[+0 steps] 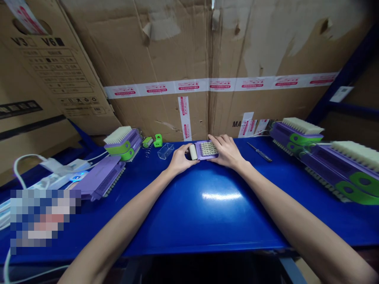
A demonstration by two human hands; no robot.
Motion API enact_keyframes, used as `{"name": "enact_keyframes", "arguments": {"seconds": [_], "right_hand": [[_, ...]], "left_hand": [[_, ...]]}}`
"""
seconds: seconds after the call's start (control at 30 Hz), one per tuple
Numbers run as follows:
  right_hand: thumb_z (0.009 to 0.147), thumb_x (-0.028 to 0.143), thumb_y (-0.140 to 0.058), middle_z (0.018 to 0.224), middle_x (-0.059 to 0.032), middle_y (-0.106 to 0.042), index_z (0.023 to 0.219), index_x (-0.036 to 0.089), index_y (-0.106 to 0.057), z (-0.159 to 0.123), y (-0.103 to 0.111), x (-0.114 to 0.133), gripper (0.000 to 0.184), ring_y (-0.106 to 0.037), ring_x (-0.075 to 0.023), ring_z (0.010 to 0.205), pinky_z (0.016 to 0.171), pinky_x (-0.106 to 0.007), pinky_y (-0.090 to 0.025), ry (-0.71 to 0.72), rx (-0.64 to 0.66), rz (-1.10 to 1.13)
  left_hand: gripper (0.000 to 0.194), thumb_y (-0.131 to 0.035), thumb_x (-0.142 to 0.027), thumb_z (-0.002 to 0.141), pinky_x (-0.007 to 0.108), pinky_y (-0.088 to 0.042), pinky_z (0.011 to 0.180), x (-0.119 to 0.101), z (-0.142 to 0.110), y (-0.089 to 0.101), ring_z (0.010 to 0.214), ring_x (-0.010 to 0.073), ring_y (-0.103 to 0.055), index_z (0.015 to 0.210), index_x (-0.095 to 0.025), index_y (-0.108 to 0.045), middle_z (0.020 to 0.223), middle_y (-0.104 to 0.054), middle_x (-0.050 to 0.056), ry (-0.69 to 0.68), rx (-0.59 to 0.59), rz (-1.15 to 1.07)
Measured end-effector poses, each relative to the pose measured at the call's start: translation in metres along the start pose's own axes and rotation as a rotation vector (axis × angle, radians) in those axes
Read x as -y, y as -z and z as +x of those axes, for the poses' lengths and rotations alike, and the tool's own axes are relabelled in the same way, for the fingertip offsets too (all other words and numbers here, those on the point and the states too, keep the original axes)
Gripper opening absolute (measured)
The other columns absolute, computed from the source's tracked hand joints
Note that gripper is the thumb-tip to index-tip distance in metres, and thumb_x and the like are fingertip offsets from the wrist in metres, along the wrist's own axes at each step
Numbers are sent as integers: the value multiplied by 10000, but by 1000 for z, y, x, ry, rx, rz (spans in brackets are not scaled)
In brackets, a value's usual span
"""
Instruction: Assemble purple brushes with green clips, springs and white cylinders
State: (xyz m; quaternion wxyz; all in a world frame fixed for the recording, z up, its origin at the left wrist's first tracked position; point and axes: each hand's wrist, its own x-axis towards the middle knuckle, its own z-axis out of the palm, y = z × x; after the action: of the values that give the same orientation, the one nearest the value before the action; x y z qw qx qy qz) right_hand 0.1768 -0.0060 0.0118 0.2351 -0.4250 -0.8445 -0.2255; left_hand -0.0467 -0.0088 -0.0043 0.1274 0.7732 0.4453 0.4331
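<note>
Holding: one purple brush (208,149), two bare hands

Purple brush, one; at the middle of the far part of a blue table (177,221), pale bristles up, a cream block (193,152) at its left end. Left hand (178,159), one; thumb and fingers curved in a narrow grip about the block end. Right hand (226,150), one; closed on the opposite end, fingers along the far edge, thumb side near the front.

To the left, near to far: clear open box (166,151), one, just beside the left hand; green bracket (158,140), one; small green-and-silver part (147,142), one; thin metal springs (148,152), lying below that part. Further left: green-and-purple brush (124,142), one, bristles up; purple cover (99,176), one, bristles along its lower edge; white power strip (55,179) with a blue light and cables.

To the right: screwdriver (259,152), one, lying at a slant, apart from the right hand. Beyond it: large brushes (340,163), purple and green, pale bristles up.

Behind: cardboard (154,55), brown, with white-and-red tape (168,87) across it.
</note>
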Motion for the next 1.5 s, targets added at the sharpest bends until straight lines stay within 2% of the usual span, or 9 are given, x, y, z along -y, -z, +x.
{"name": "enact_keyframes", "arguments": {"seconds": [0.53,0.73,0.83,0.9,1.03,1.1,1.2,1.33,1.5], "right_hand": [[776,602,-553,1226,-187,-568,1391,72,-375,0,0,2,831,-431,-327,1068,864,-413,-310,-6,9,-11],[804,604,-512,1235,-195,-563,1401,65,-359,1,0,3,818,-425,-330,1085,864,-414,-308,-57,-6,-19],[805,602,-510,1239,-191,-561,1410,71,-346,2,-1,4,822,-418,-332,1089,861,-416,-308,-81,-5,-32],[808,597,-508,1230,-190,-563,1416,80,-338,3,-2,5,816,-416,-335,1084,852,-417,-309,-122,-10,-42],[802,585,-519,1165,-199,-587,1429,85,-310,2,-3,3,829,-427,-343,1039,815,-420,-315,-242,-39,-72],[794,560,-543,1153,-199,-591,1428,91,-315,0,-4,1,821,-430,-347,1038,817,-427,-312,-227,-41,-85],[788,548,-558,1162,-201,-583,1423,98,-325,-2,-4,-2,812,-433,-351,1047,821,-437,-315,-216,-50,-91],[786,564,-550,1144,-204,-585,1435,102,-300,-2,-6,-2,835,-437,-354,1038,816,-446,-318,-208,-75,-84],[790,565,-541,1136,-201,-586,1424,96,-318,-2,-6,-1,818,-437,-348,1035,837,-444,-314,-180,-72,-91]], "left_hand": [[780,-813,-215,557,392,-506,909,1,1,0,999,240,-640,1278,-154,-520,1200,-627,123,46,57,-37],[980,-702,-185,628,367,-473,962,-7,-2,-8,1083,241,-621,1474,-170,-207,1184,-650,103,77,95,-150],[957,-642,-162,654,367,-472,965,-10,-5,-11,1085,239,-617,1481,-162,-161,1211,-630,119,42,87,-141],[873,-597,-157,688,370,-472,970,-13,-7,-11,1099,233,-606,1466,-167,-200,1268,-585,134,-61,1,-129],[643,-506,-176,784,383,-484,940,-24,-5,-4,1053,203,-603,1391,-184,-295,1351,-461,150,-352,-320,-46],[557,-484,-186,815,380,-485,917,-26,-2,2,1037,196,-588,1349,-183,-325,1298,-470,143,-391,-402,45],[445,-469,-189,835,396,-447,950,-19,2,13,1090,224,-540,1275,-165,-404,1184,-527,132,-324,-362,239],[338,-445,-230,853,471,-391,957,-2,6,27,1132,308,-493,1171,-140,-516,1172,-541,171,-95,-287,529],[370,-382,-300,883,550,-365,893,10,5,27,1062,388,-514,1115,-68,-552,1034,-594,239,170,-211,779]]}}
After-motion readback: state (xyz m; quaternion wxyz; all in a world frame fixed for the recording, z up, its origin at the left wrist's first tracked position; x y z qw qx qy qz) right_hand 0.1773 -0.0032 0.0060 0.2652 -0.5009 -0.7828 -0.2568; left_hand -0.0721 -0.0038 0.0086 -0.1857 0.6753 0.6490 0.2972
